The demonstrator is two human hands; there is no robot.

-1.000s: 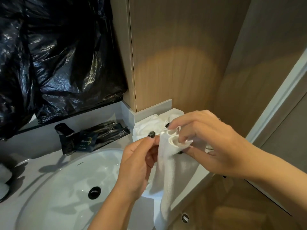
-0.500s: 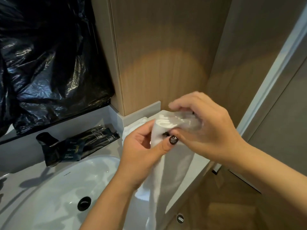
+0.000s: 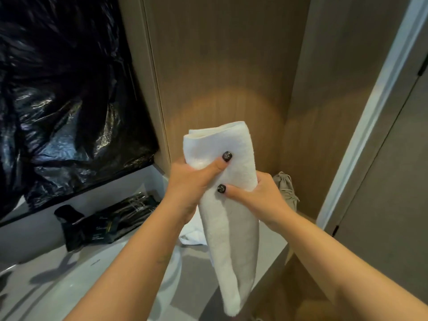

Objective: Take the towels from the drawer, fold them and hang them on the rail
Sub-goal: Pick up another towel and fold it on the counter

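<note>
While both hands grip, towel hides fingers

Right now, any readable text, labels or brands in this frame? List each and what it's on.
Nothing legible.
Black toiletry packets on the vanity counter: pale print lines and a yellowish mark, too small and blurred to read.
White towel, held by the left hand and the right hand: no tag or lettering visible.
Black plastic sheet, wood panel, beige drawstring bag: no text.
</note>
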